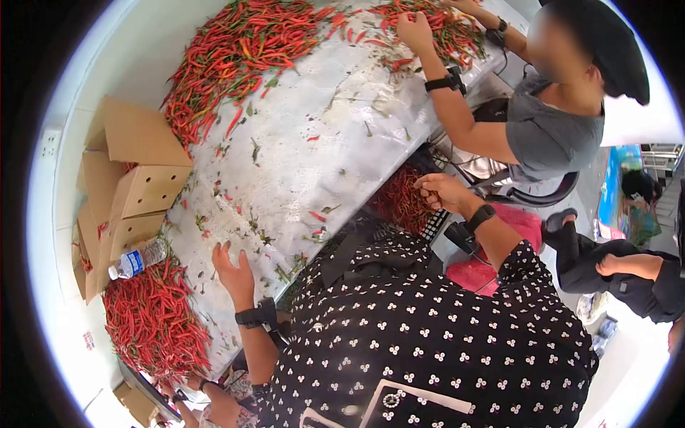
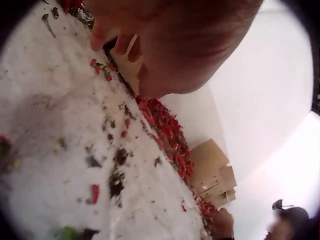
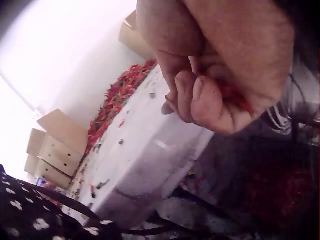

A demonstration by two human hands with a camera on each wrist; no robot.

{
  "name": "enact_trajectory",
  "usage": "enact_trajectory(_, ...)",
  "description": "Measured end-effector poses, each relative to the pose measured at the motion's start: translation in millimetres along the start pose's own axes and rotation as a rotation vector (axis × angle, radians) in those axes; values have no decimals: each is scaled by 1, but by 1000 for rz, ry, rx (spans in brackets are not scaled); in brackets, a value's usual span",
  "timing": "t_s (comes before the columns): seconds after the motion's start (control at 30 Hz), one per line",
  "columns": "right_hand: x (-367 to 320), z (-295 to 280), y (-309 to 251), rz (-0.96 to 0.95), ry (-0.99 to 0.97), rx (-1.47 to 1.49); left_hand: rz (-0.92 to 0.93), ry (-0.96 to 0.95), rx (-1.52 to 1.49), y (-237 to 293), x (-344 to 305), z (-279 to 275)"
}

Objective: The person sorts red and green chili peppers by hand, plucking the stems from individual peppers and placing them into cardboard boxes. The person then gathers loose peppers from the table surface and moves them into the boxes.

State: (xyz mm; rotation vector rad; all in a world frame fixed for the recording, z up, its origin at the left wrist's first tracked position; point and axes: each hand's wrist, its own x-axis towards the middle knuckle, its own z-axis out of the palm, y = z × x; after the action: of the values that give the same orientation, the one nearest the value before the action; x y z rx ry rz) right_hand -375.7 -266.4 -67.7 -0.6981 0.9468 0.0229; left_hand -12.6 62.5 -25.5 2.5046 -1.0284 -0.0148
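Observation:
Over the near edge of the table, my left hand (image 1: 234,277) has its fingers spread and holds nothing, close above scattered stems and chili bits. Those fingers (image 2: 98,36) are loosely bent in the left wrist view. Beyond the table's edge, my right hand (image 1: 446,192) is above a crate of red chilies (image 1: 399,203). In the right wrist view its fingers (image 3: 206,102) curl inward around a red chili (image 3: 232,96), which shows partly in the palm; the rest of it is hidden.
A big heap of red chilies (image 1: 246,53) lies at the table's far side, another pile (image 1: 153,314) at left. Cardboard boxes (image 1: 153,189) and a water bottle (image 1: 139,258) stand along the wall. A person in grey (image 1: 556,135) works at the right; other people are nearby.

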Motion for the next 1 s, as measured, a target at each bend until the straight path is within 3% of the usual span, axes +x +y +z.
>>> enact_trajectory(0.07,4,-12,15,21,79,23,-5,-101,-34,-7,-9,9)
enact_trajectory(0.37,26,-15,24,-23,125,-18,6,-145,-10,2,-19,10)
enact_trajectory(0.43,25,-7,12,-102,-4,-72,1,-165,65,3,-23,9)
enact_trajectory(0.6,28,82,-37,-81,-194,-86,17,-100,-206,25,-17,-10)
enact_trajectory(0.67,28,131,-50,-199,-278,-108,44,-111,-356,49,-5,-27)
enact_trajectory(0.77,36,207,-72,-231,-371,-224,61,-107,-339,76,12,-43)
enact_trajectory(0.83,39,253,-74,-332,-489,-320,-11,-190,-718,116,26,-62)
enact_trajectory(0.93,30,310,-74,-347,-646,-231,2,-58,-670,127,33,-68)
enact_trajectory(1.0,33,332,-74,-359,-639,-251,-49,13,-590,126,38,-66)
